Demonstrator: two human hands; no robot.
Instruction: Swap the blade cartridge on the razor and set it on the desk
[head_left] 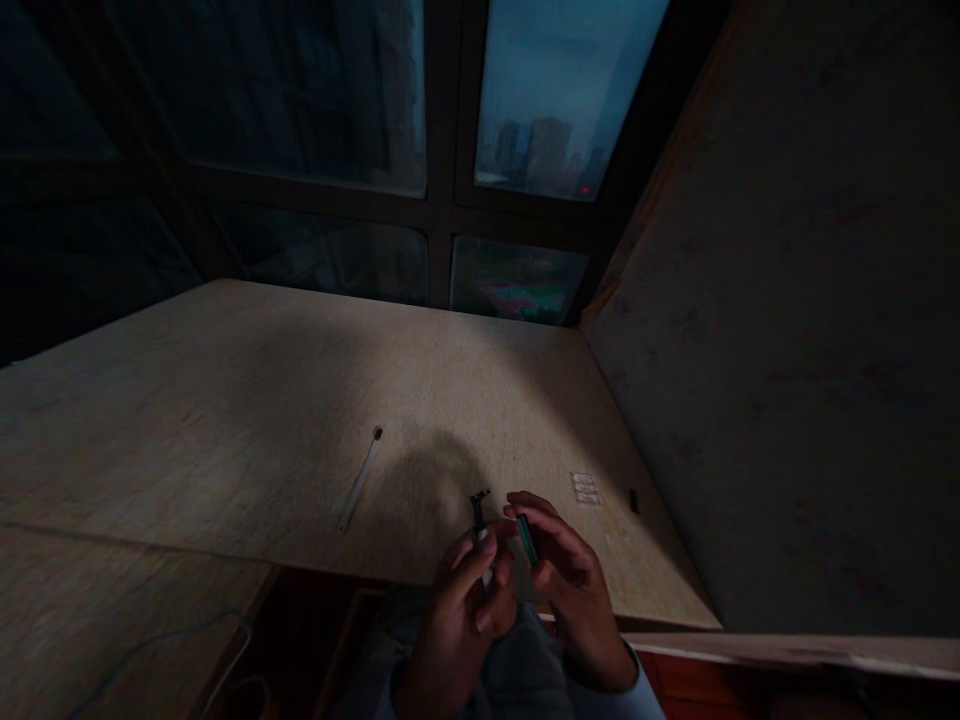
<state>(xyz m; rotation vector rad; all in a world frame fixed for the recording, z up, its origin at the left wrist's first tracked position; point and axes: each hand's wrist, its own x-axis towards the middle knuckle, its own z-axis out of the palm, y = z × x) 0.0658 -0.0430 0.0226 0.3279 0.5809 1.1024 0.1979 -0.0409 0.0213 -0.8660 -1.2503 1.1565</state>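
My left hand (472, 590) is closed around the pale handle of what looks like a razor (478, 512), its dark crosswise head pointing up and away from me. To its right, my right hand (574, 570) pinches a small, slim dark piece with a green face (527, 540) between thumb and fingers. Its exact kind is too dim to make out. The two held things are close together but apart, above the near edge of the pale table (450, 380).
A white toothbrush (360, 482) with a dark head lies left of my hands. To the right lie a small clear pack with several sections (585, 488) and a small black object (634, 500). A pale cable (172, 632) runs at the lower left. Wall and windows border the table.
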